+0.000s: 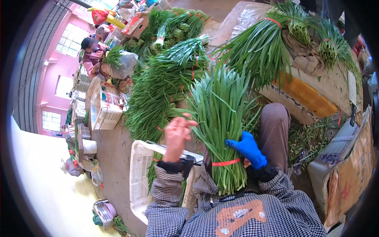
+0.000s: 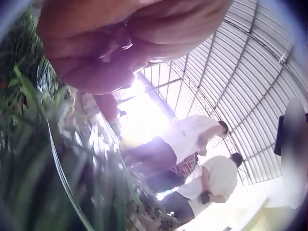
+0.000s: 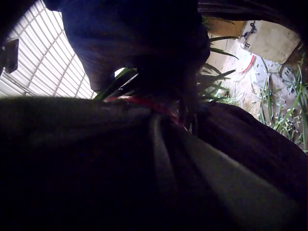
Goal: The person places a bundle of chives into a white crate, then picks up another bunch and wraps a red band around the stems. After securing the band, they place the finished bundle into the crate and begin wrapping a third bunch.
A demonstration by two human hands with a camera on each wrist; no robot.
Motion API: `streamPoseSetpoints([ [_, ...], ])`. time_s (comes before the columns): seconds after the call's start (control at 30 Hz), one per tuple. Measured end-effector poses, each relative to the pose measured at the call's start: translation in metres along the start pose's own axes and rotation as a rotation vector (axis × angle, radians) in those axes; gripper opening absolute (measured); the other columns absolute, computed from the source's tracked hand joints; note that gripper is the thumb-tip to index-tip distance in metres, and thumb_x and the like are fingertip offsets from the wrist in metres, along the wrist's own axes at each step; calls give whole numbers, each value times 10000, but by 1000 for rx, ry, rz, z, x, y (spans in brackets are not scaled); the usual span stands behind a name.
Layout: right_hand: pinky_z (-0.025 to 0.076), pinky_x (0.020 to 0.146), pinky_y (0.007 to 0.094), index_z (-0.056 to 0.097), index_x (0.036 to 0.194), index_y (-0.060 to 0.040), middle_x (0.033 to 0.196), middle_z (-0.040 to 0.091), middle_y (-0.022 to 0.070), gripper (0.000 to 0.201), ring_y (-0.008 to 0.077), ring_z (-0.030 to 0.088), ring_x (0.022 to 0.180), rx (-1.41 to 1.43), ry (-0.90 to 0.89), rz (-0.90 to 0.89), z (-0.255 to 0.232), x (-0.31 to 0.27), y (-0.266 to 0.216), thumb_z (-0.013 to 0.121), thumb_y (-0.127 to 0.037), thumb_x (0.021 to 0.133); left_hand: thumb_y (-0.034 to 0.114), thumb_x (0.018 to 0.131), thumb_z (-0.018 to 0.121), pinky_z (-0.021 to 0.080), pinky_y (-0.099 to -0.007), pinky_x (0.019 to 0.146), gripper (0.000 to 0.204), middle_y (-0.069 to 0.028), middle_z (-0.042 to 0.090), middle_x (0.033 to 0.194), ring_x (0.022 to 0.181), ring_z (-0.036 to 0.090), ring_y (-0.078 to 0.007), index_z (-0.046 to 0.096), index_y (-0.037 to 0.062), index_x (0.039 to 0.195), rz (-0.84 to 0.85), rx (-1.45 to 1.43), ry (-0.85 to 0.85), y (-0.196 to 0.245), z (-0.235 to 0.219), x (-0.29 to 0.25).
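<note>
A thick bundle of garlic chives [image 1: 219, 102] stands upright on the person's lap in the head view, leaves fanned out at the top. A red band [image 1: 226, 162] ties it near the cut ends. The right hand [image 1: 250, 152], in a blue glove, grips the bundle's right side just above the band; its thumb lies across the stalks and its other fingers are hidden. Bare and blurred, the left hand [image 1: 176, 136] is raised beside the bundle's left edge with bent fingers. Its palm side [image 2: 120, 43] fills the top of the left wrist view; I cannot tell whether it pinches a leaf.
A white plastic crate [image 1: 136, 177] stands at the left knee. Beyond it lies a big heap of tied chives [image 1: 166, 83]. More bundles [image 1: 260, 47] lie on a low table at right, with a knife [image 1: 352, 94] at its edge. Another person [image 1: 92, 57] works at back left.
</note>
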State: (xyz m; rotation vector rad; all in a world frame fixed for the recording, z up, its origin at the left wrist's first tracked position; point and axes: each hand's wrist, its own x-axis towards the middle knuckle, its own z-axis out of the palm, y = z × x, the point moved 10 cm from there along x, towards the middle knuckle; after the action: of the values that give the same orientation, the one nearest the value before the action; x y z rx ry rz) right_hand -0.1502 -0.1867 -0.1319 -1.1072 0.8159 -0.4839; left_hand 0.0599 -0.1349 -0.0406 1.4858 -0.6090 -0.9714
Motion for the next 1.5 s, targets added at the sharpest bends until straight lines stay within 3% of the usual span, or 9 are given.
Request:
streamPoseSetpoints([
  [0.07,517,785,325,587,1145,17,994,675,118,417,174,646,858,6,-3,22,0,1,0,720,-158,792,145,970,472,348,-162,421,180,-151,685,952,464,358,8,572,27,1061,56,195,-13,8,-38,13],
  [0.23,514,792,330,588,1150,3,996,675,119,426,182,646,863,-23,-7,-7,1,1,4,719,-196,796,208,863,614,470,-351,572,164,-138,648,812,611,607,-243,614,60,934,11,1678,-124,-23,-72,13],
  [0.4,509,801,336,573,1177,-19,1007,675,119,452,184,643,885,-39,-8,6,0,3,8,720,-212,795,184,837,631,490,-370,610,158,-116,585,852,724,619,-270,624,90,964,420,1346,18,38,1,-5],
  [0.47,509,801,336,572,1178,-19,1010,673,118,451,183,642,888,-7,-14,-1,2,4,8,718,-208,796,146,811,632,494,-369,605,180,-98,572,847,742,608,-266,630,94,984,697,1201,-174,59,61,-28],
  [0.63,509,802,336,573,1174,-25,1020,669,117,430,181,638,899,-1,-2,-49,0,4,6,708,-189,800,72,717,674,486,-373,675,278,-113,539,891,841,557,-286,645,69,993,801,1342,-483,24,134,-44],
  [0.93,501,800,324,580,1159,3,1010,665,98,410,141,612,893,4,11,-23,-1,2,8,704,-165,807,33,711,644,464,-382,675,126,-119,510,838,806,535,-290,577,34,818,884,1405,-606,18,140,-52],
  [1.13,510,793,345,577,1164,-12,1010,674,129,439,197,647,897,-55,10,4,-2,2,6,712,-214,799,-4,776,603,458,-371,615,88,-135,514,843,746,540,-300,552,7,848,891,1244,-185,48,94,-21],
  [1.23,511,794,344,582,1155,-5,1007,673,134,443,205,649,895,-36,-17,40,1,1,9,715,-232,799,64,835,594,466,-388,613,74,-135,544,876,771,575,-308,554,20,880,658,1090,-70,54,56,-14],
  [1.5,472,895,321,456,1317,-3,1160,612,122,646,173,582,1021,18,15,-125,-2,-12,-11,746,-119,751,199,805,695,436,-365,506,212,-95,561,683,573,570,-267,569,45,733,354,1158,-260,-5,39,-83],
])
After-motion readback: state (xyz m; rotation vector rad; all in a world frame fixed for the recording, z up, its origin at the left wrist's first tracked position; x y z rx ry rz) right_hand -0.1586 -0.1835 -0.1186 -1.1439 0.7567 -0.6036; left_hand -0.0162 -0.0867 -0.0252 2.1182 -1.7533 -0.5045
